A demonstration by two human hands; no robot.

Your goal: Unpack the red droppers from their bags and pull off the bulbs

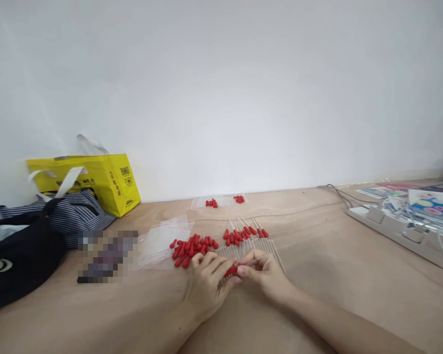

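Note:
My left hand [206, 285] and my right hand [264, 273] meet low in the middle of the view, both pinched on one red rubber bulb [232, 270] with a clear glass tube. Just beyond my fingers lies a loose heap of red bulbs [192, 246]. To its right is a row of clear glass droppers with red bulbs fitted [245, 233]. Empty clear plastic bags [158, 241] lie left of the heap. Two small bagged lots of red bulbs [223, 201] rest near the wall.
A yellow shopping bag [96, 179], a striped bag [66, 211] and a black bag [18, 260] stand at the left. A white power strip [398, 228] with cables and colourful papers [428, 199] lie at the right. A blurred dark object [107, 255] lies left of the plastic bags.

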